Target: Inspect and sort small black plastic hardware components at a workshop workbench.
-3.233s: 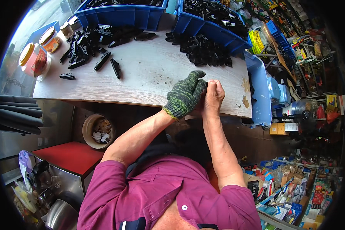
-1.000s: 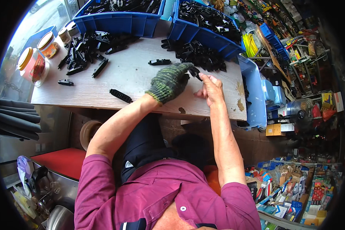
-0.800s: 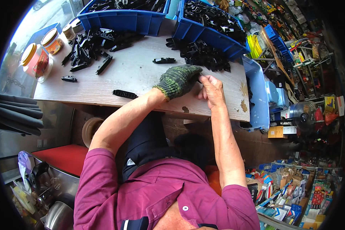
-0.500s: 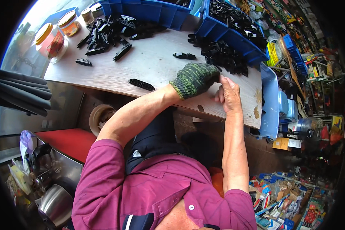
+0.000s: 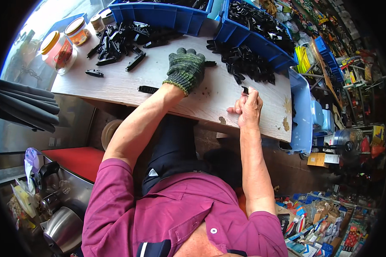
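Note:
My right hand [image 5: 249, 110] is bare and raised over the right part of the table. Its thumb and index finger pinch a small black plastic piece [image 5: 245, 90]. A green and black knitted glove covers my left hand [image 5: 185, 70], which is over the middle of the table, palm down. Its fingers point away from me and look bent, their undersides hidden. From behind the glove's right side sticks the end of a long black plastic part [image 5: 210, 64]; whether I touch it cannot be seen. Another long black part [image 5: 148, 89] lies by the near edge, partly behind my left wrist.
Black parts lie heaped at the far left [image 5: 111, 45] and as a pile of small pieces [image 5: 248, 64] at right. Blue crates [image 5: 163, 18] of black parts stand behind. Lidded jars [image 5: 58, 52] occupy the left corner. A light blue bin [image 5: 301, 113] adjoins the table's right edge.
My left hand has moved left, away from my right hand, to the long part mid-table. My right hand has shifted slightly left and lower, and the small black piece now shows in its fingers.

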`<state>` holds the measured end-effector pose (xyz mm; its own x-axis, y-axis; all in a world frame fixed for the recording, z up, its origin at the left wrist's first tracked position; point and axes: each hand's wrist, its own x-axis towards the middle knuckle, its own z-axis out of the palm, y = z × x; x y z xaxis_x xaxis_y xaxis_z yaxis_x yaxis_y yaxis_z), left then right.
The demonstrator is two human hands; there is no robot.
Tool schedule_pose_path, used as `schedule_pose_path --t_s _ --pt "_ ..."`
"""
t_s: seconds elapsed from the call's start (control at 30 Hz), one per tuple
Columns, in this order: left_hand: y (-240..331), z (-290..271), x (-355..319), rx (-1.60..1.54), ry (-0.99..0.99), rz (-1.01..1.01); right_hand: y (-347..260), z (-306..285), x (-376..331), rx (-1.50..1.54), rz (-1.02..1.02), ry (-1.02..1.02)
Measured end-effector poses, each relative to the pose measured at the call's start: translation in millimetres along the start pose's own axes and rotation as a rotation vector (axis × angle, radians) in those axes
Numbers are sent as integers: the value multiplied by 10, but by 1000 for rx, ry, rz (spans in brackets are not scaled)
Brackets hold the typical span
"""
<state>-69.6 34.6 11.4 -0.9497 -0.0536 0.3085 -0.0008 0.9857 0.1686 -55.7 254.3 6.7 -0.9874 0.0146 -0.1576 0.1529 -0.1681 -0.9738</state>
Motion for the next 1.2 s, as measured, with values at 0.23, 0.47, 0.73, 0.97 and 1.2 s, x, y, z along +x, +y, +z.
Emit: schedule_pose_path --t_s 0.23,0.47,0.73,0.97,1.2 --pt "170 36 -108 -487 76 190 -4 -4 -27 112 -13 80" --pt "342 182 -141 -777 131 380 48 -9 13 92 -92 170" --pt "345 223 -90 -841 -9 449 137 -21 76 71 -136 203" --pt "481 165 -105 -1122 -240 248 76 43 2 68 -154 226" --pt "524 228 -77 -1276 -320 173 170 7 30 -8 -236 226"
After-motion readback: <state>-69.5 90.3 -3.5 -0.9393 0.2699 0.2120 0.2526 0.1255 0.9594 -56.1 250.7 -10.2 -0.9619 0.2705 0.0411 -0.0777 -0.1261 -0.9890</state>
